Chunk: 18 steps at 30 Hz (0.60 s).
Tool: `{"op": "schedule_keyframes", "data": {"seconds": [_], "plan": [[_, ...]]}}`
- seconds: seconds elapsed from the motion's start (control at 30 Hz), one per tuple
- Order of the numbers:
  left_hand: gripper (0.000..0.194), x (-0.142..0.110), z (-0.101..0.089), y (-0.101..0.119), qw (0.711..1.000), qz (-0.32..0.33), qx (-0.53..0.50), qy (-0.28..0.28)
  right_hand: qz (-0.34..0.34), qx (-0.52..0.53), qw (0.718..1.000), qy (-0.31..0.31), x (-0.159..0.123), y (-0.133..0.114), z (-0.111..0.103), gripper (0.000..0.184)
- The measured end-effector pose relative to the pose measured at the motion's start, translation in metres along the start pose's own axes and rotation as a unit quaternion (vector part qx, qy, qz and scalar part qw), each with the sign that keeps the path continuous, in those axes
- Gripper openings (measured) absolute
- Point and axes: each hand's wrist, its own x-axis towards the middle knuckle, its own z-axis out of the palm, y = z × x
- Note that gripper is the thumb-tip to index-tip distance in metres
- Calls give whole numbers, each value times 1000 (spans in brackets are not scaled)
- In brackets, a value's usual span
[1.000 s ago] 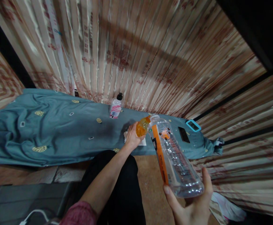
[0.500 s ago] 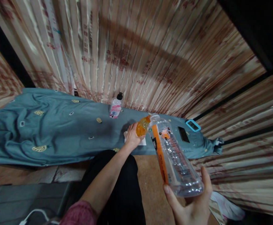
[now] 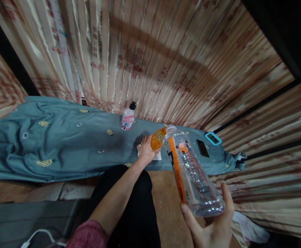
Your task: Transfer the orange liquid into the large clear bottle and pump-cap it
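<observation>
My right hand (image 3: 211, 225) grips the base of a large clear plastic bottle (image 3: 191, 172) with an orange label strip, tilted so its open mouth points away from me. My left hand (image 3: 146, 150) is closed round a small orange bottle (image 3: 157, 139) held up to the big bottle's mouth. Under my left hand a white tissue (image 3: 157, 155) lies on the teal cloth (image 3: 62, 144).
A small clear bottle with a pink label and black cap (image 3: 128, 119) stands on the cloth by the striped curtain. A dark phone (image 3: 202, 148) and a blue-framed device (image 3: 213, 138) lie at the cloth's right end. A dark case with a white cable (image 3: 31, 220) sits lower left.
</observation>
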Motion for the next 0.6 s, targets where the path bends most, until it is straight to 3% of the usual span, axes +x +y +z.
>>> {"op": "schedule_keyframes", "data": {"seconds": [0.6], "plan": [[63,0,2,-3,1000,-3,-4,2,0,2,1000,1,1,1,1,124]]}}
